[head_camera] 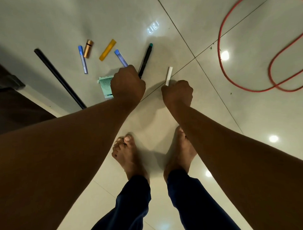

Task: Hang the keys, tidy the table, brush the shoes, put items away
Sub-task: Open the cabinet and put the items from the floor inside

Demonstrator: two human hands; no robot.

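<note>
Low over the tiled floor (233, 112), the left hand (128, 83) curls its grip round a black marker (145, 61) and a blue-capped tube (121, 57); the right hand (177, 93) pinches a white stick (169, 76). Beside them lie a striped packet (106, 85), yellow case (107, 49), battery (88, 48) and black rod (58, 77).

Beyond the fingers (128, 69), a metallic gold battery (88, 48) and translucent yellow plastic case (107, 49) lay on glossy floor tiles (250, 111).

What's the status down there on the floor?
Left hand grips black teal-capped marker. Right hand grips white stick. Gold battery, yellow case still down.
</note>
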